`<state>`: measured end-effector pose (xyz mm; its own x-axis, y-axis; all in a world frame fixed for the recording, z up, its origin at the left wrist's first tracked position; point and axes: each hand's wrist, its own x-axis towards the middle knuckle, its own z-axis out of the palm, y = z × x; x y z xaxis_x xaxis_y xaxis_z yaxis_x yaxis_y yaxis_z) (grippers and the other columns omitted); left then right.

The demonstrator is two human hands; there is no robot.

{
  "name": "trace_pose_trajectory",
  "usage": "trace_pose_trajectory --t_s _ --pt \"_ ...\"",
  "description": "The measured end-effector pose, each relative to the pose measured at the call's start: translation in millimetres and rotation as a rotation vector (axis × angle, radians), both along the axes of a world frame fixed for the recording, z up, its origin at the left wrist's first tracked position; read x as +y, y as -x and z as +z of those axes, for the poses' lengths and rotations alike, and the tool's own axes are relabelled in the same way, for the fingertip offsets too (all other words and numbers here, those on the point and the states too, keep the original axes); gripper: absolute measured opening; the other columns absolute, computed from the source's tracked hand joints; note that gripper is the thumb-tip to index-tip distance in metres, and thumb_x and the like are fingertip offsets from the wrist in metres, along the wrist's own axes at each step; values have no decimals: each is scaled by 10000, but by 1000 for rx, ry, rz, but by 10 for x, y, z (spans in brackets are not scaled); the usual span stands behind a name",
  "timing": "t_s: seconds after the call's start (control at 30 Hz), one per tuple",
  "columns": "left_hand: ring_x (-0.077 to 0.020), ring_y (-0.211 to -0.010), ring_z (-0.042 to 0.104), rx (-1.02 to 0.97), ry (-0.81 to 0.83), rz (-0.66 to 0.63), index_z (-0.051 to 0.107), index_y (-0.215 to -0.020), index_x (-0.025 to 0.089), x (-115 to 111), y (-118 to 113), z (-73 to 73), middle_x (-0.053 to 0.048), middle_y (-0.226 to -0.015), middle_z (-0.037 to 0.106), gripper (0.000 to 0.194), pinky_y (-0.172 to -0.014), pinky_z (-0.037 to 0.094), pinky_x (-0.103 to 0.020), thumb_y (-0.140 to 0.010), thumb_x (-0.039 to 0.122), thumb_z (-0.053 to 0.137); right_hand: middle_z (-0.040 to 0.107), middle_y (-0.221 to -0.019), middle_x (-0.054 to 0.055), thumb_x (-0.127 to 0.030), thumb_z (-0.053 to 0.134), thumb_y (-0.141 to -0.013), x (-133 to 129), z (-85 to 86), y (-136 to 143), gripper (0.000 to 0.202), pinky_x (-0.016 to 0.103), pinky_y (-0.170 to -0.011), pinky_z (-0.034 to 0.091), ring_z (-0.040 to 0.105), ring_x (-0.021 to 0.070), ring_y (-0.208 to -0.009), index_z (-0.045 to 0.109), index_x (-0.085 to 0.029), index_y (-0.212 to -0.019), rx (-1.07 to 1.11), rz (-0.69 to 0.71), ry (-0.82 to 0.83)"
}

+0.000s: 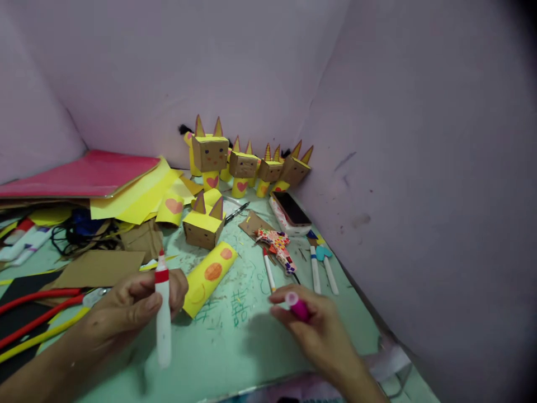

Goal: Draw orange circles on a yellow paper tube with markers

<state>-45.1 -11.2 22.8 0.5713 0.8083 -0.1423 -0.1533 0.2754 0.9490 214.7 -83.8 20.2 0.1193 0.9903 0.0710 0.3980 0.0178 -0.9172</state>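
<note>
My left hand (126,310) is closed around a white marker (163,330) with a red band and its bare red tip pointing up. In my right hand (321,330) is a magenta marker cap (297,308), its hollow end facing up and left. Just beyond my left fingers lies a yellow paper tube (210,280) with orange spots; whether the fingers touch it I cannot tell. Behind the tube sits a small cardboard box head (204,226) with a yellow top and two pointed ears. A capped marker (268,268) lies just past my right fingertips.
Several box-headed yellow paper figures (210,154) stand against the wall. On the left are red-handled pliers (62,302), cardboard (100,268), yellow paper (134,196) and a red folder (88,173). A phone (292,208), a flowery glue gun (277,243) and markers (315,271) lie right.
</note>
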Motion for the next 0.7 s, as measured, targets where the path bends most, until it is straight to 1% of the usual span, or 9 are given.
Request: trace_pose_trajectory --t_s 0.07,0.13,0.23,0.3,0.4,0.47,0.6,0.67,0.7 --pt "-91 -507 411 -5 0 -63 599 -648 178 -19 -14 9 6 -594 543 344 -464 342 -204 -717 514 628 677 -768 42 -244 626 -717 -72 -67 -319 118 281 -681 440 609 197 -727 674 -173 -798 -228 -96 35" --pt "-97 -488 426 32 15 -211 588 -611 171 -35 -54 -29 -11 -540 557 421 -441 328 -202 -691 583 615 668 -796 56 -223 590 -745 -109 -173 -473 103 290 -680 436 606 207 -738 663 -173 -799 -356 -92 69" --pt "-93 -429 426 172 65 -404 587 -656 171 -71 -139 -130 -22 -507 580 445 -414 314 -203 -708 614 576 649 -821 63 -161 544 -776 -122 -325 -429 93 277 -693 437 604 199 -765 636 -174 -770 -419 8 66" --pt "-74 -385 395 243 105 -435 568 -685 175 -94 -192 -203 -14 -506 578 457 -399 298 -199 -709 631 558 632 -849 69 -140 521 -797 -118 -396 -338 112 272 -702 433 600 195 -788 627 -176 -792 -475 32 44" --pt "-62 -362 375 267 118 -432 536 -684 174 -126 -251 -307 14 -448 521 475 -386 271 -186 -713 648 535 603 -858 77 -157 437 -851 -133 -451 -272 176 269 -690 428 592 185 -766 598 -178 -784 -535 55 19" --pt "-65 -360 379 258 141 -413 517 -705 179 -168 -296 -354 30 -436 493 475 -382 265 -184 -722 654 513 596 -801 65 -188 398 -870 -149 -450 -287 187 260 -656 421 584 177 -715 564 -182 -784 -501 43 15" --pt "-44 -332 229 303 176 -302 488 -791 202 -304 -532 -316 70 -515 462 406 -342 172 -195 -751 606 490 581 -674 19 -262 406 -865 -43 -350 -326 147 243 -562 374 546 172 -606 531 -185 -849 -359 -122 42" --pt "-58 -380 246 409 49 -231 454 -705 205 -319 -748 -242 83 -518 391 272 -392 223 -200 -776 460 517 593 -679 23 -229 448 -820 112 -281 -297 124 249 -572 360 542 179 -623 559 -180 -844 -298 -195 63" --pt "-81 -440 333 477 -89 -165 433 -636 202 -295 -871 -203 67 -529 395 233 -449 281 -209 -769 370 524 593 -663 20 -189 478 -782 204 -256 -269 100 252 -586 355 535 177 -628 575 -179 -806 -250 -210 74"
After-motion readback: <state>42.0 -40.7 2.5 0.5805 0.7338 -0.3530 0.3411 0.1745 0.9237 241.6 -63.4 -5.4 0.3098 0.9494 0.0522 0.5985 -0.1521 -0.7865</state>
